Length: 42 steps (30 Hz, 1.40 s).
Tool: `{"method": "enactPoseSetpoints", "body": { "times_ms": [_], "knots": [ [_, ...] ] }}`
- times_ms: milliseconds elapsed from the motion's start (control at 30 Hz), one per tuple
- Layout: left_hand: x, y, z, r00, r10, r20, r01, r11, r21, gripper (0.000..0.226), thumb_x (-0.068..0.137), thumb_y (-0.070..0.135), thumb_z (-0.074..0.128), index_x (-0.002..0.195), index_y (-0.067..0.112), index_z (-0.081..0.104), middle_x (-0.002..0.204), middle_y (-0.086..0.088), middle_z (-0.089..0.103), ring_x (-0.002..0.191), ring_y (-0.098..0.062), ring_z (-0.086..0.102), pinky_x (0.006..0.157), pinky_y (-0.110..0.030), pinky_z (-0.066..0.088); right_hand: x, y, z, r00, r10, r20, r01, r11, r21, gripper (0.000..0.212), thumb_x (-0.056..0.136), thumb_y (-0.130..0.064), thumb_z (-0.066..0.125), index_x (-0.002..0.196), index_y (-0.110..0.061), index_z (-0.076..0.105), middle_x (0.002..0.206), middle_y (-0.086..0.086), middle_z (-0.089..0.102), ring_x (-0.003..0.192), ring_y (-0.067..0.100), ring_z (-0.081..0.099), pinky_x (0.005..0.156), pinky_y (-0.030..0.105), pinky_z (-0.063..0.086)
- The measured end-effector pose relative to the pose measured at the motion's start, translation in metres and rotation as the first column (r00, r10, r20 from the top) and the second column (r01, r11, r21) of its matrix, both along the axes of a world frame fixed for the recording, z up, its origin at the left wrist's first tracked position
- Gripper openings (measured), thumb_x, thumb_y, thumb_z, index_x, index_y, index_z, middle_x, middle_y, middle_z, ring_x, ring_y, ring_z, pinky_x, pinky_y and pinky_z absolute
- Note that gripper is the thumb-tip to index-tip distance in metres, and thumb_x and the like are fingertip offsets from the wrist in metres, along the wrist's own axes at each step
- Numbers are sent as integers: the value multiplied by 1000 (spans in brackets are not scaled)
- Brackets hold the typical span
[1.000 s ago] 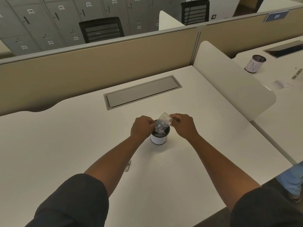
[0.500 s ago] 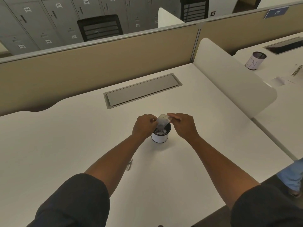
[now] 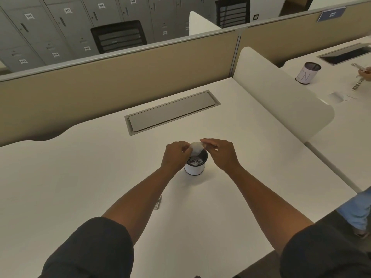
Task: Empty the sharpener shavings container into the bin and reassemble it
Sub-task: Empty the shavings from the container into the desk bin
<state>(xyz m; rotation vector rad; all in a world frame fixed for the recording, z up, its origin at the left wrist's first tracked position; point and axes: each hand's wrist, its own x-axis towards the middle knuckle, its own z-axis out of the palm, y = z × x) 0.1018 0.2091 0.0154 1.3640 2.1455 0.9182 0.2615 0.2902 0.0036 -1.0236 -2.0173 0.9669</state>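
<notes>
A small white round bin (image 3: 194,169) with a dark rim stands on the white desk (image 3: 80,177), with pale shavings lying inside it. Directly over its mouth I hold the clear shavings container (image 3: 196,148), tipped downward. My left hand (image 3: 175,155) pinches its left side and my right hand (image 3: 221,153) pinches its upper right edge. A small clear object, maybe the sharpener's other part (image 3: 157,202), lies on the desk beside my left forearm, partly hidden.
A grey cable flap (image 3: 170,112) is set into the desk behind the bin. A beige partition (image 3: 120,77) runs along the back, a white divider (image 3: 281,93) on the right. The neighbouring desk has another cup (image 3: 307,73) and a person's hand.
The container has tipped further over and sunk closer to the bin's mouth. Shavings that were inside it now lie in the bin. Both hands stayed on it.
</notes>
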Motion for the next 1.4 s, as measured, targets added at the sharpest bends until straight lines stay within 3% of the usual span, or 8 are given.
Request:
{"method": "enactPoseSetpoints", "body": {
  "times_ms": [100,233,333,633,800,967,1133,1400],
  "knots": [
    [0,0,-1,999,44,1,-44,999,6,21,89,21,60,91,8,76,87,-7,75,78,-20,63,69,-25,44,-2,-2,1,998,-58,39,60,996,-70,30,90,-15,64,120,-13,68,116,2,72,99,10,66,76,-3,39],
    [0,-1,-4,998,70,10,-70,998,1,28,84,23,56,74,2,71,70,-15,70,71,-30,63,62,-34,46,-3,-8,0,990,32,140,-24,998,-60,34,90,-8,55,120,-19,66,108,1,74,97,15,67,73,-4,38],
    [0,-2,-5,996,86,23,-86,996,2,29,83,22,57,69,-1,68,66,-18,67,68,-32,62,61,-37,47,-3,-10,0,994,-3,107,18,990,-138,38,91,-6,54,127,-15,62,115,1,72,108,13,65,77,-7,35],
    [-2,-3,-6,998,61,2,-61,998,27,34,81,26,52,65,-1,63,61,-19,62,64,-34,58,60,-39,45,-1,-11,-1,996,64,66,-49,975,-219,49,85,5,55,131,-12,58,118,2,70,108,10,64,82,0,44],
    [-3,-1,-7,999,39,10,-39,999,14,40,84,31,48,70,-1,68,68,-17,68,69,-32,63,67,-40,50,-5,-11,4,998,39,56,-29,986,-166,42,88,-15,63,129,-18,56,113,1,71,97,12,67,75,3,47],
    [-3,1,-6,999,13,30,-13,1000,-18,44,86,34,46,70,0,69,68,-16,69,69,-31,65,69,-40,53,-12,-10,12,988,-46,145,50,998,-25,33,89,-31,64,121,-20,61,104,4,73,83,17,70,74,25,57],
    [-2,1,-4,1000,-7,15,7,1000,-23,32,92,19,54,70,2,69,66,-13,68,66,-26,60,59,-28,41,-23,-11,17,954,-162,253,163,987,17,34,84,-47,66,105,-21,60,97,1,74,81,19,70,68,30,55],
    [0,1,-4,1000,-29,-11,29,999,-15,31,90,18,54,67,2,68,64,-14,66,64,-29,60,62,-35,46,-26,-12,17,945,-172,278,178,984,4,37,82,-49,68,101,-18,56,97,4,73,84,25,69,71,35,57]
  ]
}}
